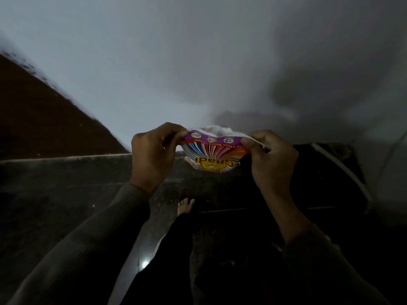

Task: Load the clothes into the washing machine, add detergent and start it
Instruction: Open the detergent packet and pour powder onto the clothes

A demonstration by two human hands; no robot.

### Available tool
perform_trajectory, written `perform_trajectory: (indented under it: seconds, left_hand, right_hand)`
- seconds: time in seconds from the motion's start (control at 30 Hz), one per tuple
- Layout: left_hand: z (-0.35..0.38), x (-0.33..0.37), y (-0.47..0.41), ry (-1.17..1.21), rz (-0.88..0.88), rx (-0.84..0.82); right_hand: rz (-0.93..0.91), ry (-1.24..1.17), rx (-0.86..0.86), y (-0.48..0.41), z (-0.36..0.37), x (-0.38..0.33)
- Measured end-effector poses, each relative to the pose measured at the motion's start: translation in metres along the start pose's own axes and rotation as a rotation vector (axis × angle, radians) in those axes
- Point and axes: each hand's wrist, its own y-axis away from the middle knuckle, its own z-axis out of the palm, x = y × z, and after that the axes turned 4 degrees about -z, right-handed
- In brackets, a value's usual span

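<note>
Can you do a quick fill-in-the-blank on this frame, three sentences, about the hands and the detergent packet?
1. The colourful striped plastic detergent packet is gripped by ____ hands at once.
2. The left hand and the right hand pinch the packet at its ____ edge.
3. The printed lettering on the packet reads ____ from the camera's view.

Missing words: both; top; upside down

Open air above the detergent packet [212, 154] against the bare wall [198, 51]; below it a dark ledge [66, 170] blocks; both hands flank its sides.
</note>
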Motion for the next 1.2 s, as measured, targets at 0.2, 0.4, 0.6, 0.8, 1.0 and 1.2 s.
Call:
perform_trajectory:
  seconds: [0.2,0.4,0.6,0.8,1.0,1.2]
  left_hand:
    - [0.083,-0.172,0.008,-0.077,-0.143,-0.094]
    - [0.165,-0.320,0.014,-0.141,-0.255,-0.142]
    - [0.211,-0.419,0.025,-0.184,-0.382,-0.201]
    - [0.235,-0.475,0.004,-0.213,-0.434,-0.257]
    - [0.252,-0.510,-0.002,-0.296,-0.388,-0.279]
    - [0.263,-0.497,0.000,-0.197,-0.313,-0.179]
  right_hand:
    - [0.084,0.164,-0.179,-0.011,0.130,0.133]
    - [0.157,0.277,-0.298,-0.029,0.254,0.261]
    - [0.129,0.392,-0.470,-0.034,0.338,0.344]
    - [0.129,0.522,-0.494,-0.050,0.393,0.385]
    - [0.104,0.534,-0.480,-0.055,0.422,0.408]
    - [0.071,0.324,-0.354,-0.059,0.397,0.384]
